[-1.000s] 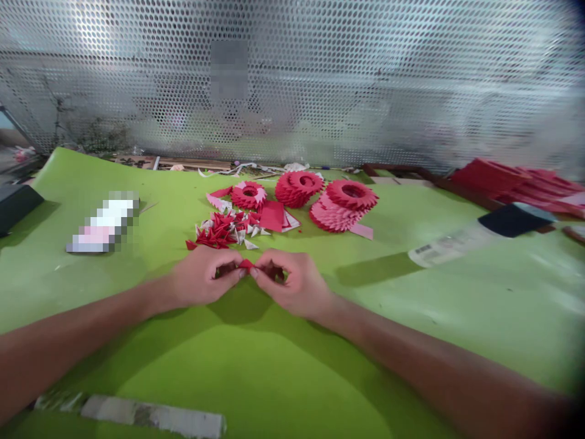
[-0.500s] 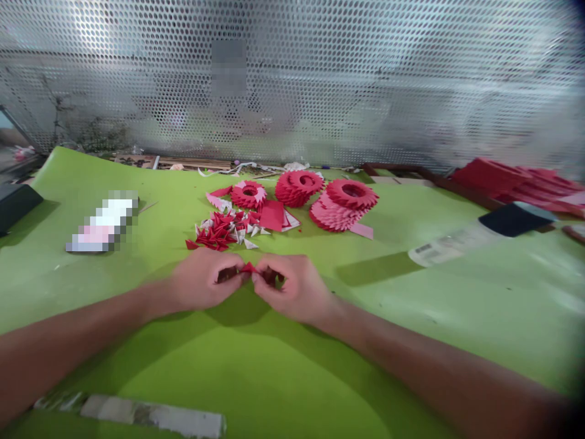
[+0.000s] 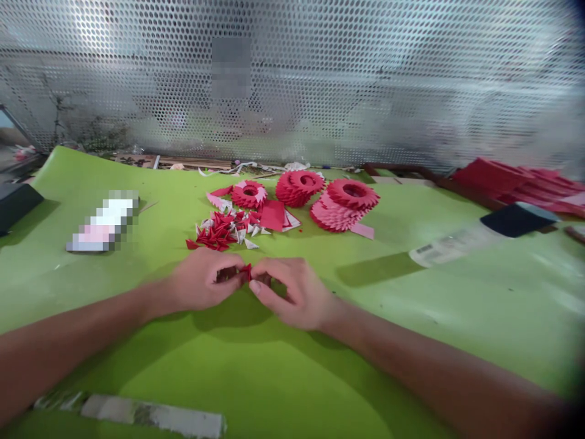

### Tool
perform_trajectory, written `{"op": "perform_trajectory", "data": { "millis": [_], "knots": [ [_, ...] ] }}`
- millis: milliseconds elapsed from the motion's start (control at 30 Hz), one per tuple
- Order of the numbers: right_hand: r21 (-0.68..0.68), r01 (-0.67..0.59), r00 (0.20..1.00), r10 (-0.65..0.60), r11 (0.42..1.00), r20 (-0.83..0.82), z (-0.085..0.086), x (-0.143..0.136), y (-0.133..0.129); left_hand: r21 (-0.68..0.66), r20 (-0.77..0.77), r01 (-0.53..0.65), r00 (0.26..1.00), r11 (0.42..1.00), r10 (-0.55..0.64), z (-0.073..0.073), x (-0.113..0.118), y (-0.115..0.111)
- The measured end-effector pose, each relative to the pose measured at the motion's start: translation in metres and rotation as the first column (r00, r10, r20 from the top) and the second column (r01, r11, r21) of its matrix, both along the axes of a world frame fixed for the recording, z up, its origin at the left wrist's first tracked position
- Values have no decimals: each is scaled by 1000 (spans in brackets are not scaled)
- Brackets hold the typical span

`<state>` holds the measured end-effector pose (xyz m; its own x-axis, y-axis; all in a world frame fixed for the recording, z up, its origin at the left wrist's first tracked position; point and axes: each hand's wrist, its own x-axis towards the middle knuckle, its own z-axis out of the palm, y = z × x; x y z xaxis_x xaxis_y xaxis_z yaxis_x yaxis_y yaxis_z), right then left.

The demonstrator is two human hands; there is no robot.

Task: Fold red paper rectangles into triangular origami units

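Note:
Between my two hands is a small folded red paper piece (image 3: pixel 247 272). My left hand (image 3: pixel 206 278) pinches it from the left. My right hand (image 3: pixel 292 291) has thumb and forefinger at its right side, closed on its edge. Just beyond my hands lies a pile of small folded red and white paper triangles (image 3: pixel 219 231). Flat red paper (image 3: pixel 272 216) lies to the right of the pile. Behind are a small red and pink paper ring (image 3: pixel 249 193), a taller red ring stack (image 3: pixel 299 188) and a red and pink stack (image 3: pixel 342 207).
A blurred-out phone-like object (image 3: pixel 103 224) lies at left, near a dark box (image 3: pixel 18 204). A clear bottle with a dark cap (image 3: pixel 461 242) lies at right, before red paper stacks (image 3: pixel 512 183). A tape-covered strip (image 3: pixel 150 416) is at the front edge; perforated metal (image 3: pixel 292 79) stands behind.
The red piece has turned and looks narrower and more upright. My right hand's fingers have shifted on it, the thumb a little lower. My left hand has hardly moved.

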<state>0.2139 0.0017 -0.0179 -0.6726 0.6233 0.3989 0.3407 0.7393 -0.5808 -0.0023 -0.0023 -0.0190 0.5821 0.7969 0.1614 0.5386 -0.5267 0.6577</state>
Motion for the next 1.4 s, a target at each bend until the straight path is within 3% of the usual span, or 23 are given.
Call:
{"op": "perform_trajectory", "data": {
  "millis": [200,600,733,867,1167,1400],
  "knots": [
    [-234,68,997,-61,970,39,6,1,2,-19,49,7,999,1000,-6,1,-1,1],
    [-348,19,999,-6,937,38,8,0,-1,-111,32,86,996,990,-83,4,-4,0],
    [-331,76,997,-77,941,11,9,-1,-1,-115,67,82,995,990,-75,8,-4,-1],
    [-298,87,996,-93,951,-4,8,-1,0,-62,-4,63,998,996,-64,9,-3,-1],
    [-309,27,1000,-29,951,0,6,1,1,-55,-32,111,993,992,-113,8,-2,-2],
    [-352,-48,999,53,935,5,6,4,4,34,-76,153,986,988,-150,4,-2,-3]
  ]
}}
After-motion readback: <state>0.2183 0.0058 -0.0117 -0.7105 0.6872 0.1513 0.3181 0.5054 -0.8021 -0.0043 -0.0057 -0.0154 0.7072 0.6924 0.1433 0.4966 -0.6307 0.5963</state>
